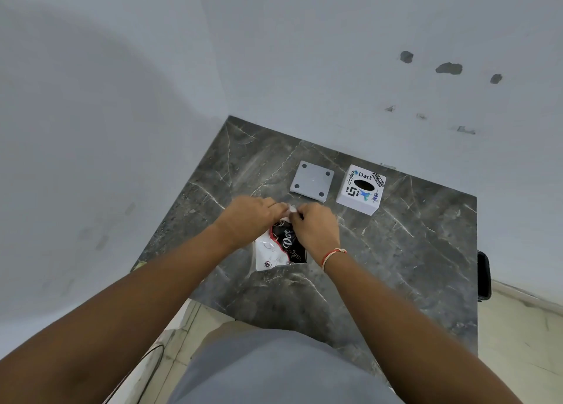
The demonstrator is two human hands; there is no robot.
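Note:
A white and black printed plastic packet [278, 246] lies on the dark marble table [396, 251], just in front of me. My left hand [249, 217] and my right hand [315, 227] meet at the packet's far end. Both pinch its white top edge between curled fingers. A red thread band circles my right wrist. The hands hide the upper part of the packet.
A white cube-shaped box [361, 190] with stickers and an oval hole on top stands at the back right. A flat grey square plate [312, 181] with corner dots lies to its left. White walls close off the left and back. A dark object [484, 275] sticks out past the table's right edge.

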